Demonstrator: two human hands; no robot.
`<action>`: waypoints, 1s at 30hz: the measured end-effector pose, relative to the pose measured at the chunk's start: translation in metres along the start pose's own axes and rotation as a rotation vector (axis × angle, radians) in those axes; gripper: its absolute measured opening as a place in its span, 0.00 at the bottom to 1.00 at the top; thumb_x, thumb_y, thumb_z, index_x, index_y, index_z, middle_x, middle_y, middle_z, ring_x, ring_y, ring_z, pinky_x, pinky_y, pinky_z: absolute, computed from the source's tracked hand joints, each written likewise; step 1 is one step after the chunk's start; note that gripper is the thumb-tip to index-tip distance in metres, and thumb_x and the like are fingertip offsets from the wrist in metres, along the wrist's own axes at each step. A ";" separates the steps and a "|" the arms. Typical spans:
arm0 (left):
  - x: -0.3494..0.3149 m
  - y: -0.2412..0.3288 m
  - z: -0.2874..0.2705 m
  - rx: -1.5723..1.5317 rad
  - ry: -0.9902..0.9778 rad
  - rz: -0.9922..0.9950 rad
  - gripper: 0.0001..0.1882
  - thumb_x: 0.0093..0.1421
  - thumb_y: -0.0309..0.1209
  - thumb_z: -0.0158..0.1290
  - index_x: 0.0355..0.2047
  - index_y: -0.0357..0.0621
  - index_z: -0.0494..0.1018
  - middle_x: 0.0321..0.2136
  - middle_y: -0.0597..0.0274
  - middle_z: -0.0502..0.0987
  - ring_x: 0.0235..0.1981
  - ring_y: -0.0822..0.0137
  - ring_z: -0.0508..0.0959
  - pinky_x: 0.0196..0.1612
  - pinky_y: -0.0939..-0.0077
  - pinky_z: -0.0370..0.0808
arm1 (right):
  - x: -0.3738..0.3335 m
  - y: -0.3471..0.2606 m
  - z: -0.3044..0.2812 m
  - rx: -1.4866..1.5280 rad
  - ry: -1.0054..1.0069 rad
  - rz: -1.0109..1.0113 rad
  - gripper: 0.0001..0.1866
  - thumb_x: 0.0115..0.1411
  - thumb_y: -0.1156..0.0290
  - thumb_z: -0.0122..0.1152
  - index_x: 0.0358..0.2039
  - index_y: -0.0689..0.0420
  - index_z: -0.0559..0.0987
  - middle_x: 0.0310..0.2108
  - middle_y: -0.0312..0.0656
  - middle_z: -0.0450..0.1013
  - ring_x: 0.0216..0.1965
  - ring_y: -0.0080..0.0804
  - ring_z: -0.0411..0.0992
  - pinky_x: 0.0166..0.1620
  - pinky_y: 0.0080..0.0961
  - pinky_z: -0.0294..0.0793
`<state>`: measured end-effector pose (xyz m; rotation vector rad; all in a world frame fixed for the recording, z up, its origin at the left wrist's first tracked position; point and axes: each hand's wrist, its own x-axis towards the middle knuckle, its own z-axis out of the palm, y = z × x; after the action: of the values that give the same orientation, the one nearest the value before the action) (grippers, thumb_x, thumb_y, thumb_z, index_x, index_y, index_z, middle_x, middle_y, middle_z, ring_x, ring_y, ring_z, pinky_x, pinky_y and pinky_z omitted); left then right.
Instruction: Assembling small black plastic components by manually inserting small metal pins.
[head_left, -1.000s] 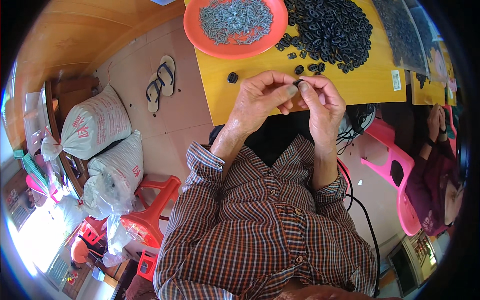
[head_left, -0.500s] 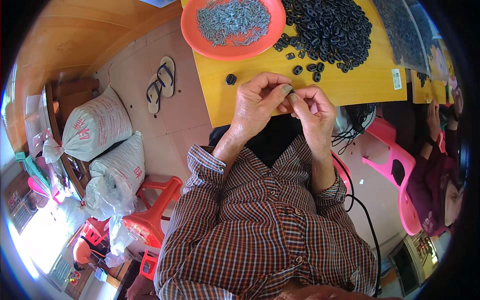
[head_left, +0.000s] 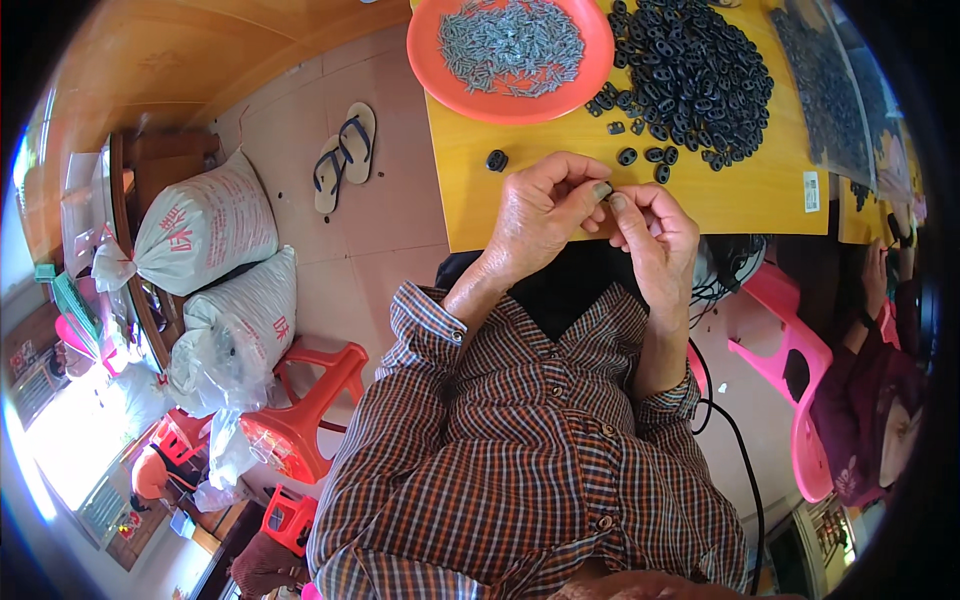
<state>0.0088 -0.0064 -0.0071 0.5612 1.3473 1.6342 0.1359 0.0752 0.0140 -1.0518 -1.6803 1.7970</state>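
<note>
The left hand [head_left: 540,215] and right hand [head_left: 660,235] pinch a small dark piece [head_left: 610,190], mostly hidden, over the near edge of the yellow surface [head_left: 475,220]; so slight a fingertip hold could drop it. Just beyond, a knuckle could scatter loose black pieces [head_left: 655,155].

Tiny black piece [head_left: 610,191], mostly hidden
It is pinched in the fingertips [head_left: 618,202] of the left hand [head_left: 535,213] and right hand [head_left: 662,238].

Left hand [head_left: 541,212], right hand [head_left: 660,240] pinching dark piece [head_left: 611,188] by yellow table [head_left: 745,200]
</note>
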 end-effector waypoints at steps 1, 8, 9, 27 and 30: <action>0.000 0.000 0.000 0.025 0.004 0.008 0.07 0.61 0.21 0.51 0.40 0.32 0.73 0.26 0.64 0.77 0.24 0.79 0.77 0.29 0.85 0.76 | 0.000 0.002 -0.001 -0.037 -0.007 -0.008 0.07 0.61 0.72 0.58 0.35 0.63 0.76 0.25 0.32 0.72 0.22 0.14 0.66 0.25 0.10 0.63; -0.002 0.006 -0.005 0.140 0.038 0.035 0.07 0.60 0.22 0.54 0.39 0.33 0.74 0.27 0.65 0.78 0.26 0.80 0.76 0.30 0.86 0.76 | 0.001 -0.001 0.006 -0.052 -0.035 0.035 0.07 0.61 0.72 0.58 0.35 0.62 0.76 0.25 0.31 0.72 0.21 0.14 0.66 0.24 0.10 0.63; -0.001 0.007 -0.008 0.293 0.051 0.145 0.08 0.57 0.22 0.56 0.38 0.35 0.75 0.28 0.64 0.77 0.27 0.77 0.77 0.31 0.83 0.76 | 0.002 -0.002 0.006 -0.051 -0.036 0.033 0.07 0.61 0.72 0.58 0.35 0.62 0.76 0.25 0.31 0.72 0.21 0.14 0.66 0.24 0.10 0.63; 0.039 0.037 -0.077 1.513 0.222 0.757 0.23 0.48 0.45 0.61 0.40 0.43 0.79 0.45 0.57 0.71 0.49 0.54 0.66 0.53 0.50 0.55 | 0.006 0.001 0.012 -0.069 -0.052 0.025 0.05 0.60 0.73 0.58 0.32 0.62 0.75 0.23 0.30 0.70 0.19 0.12 0.64 0.21 0.10 0.59; 0.042 0.035 -0.079 1.486 0.207 0.771 0.22 0.48 0.46 0.61 0.38 0.44 0.79 0.45 0.57 0.71 0.50 0.54 0.66 0.54 0.49 0.54 | 0.007 0.002 0.012 -0.070 -0.052 0.023 0.05 0.60 0.73 0.58 0.32 0.62 0.75 0.23 0.30 0.70 0.19 0.12 0.64 0.21 0.10 0.59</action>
<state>-0.0874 -0.0112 -0.0062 1.9728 2.6070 0.8813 0.1227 0.0727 0.0099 -1.0664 -1.7799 1.8061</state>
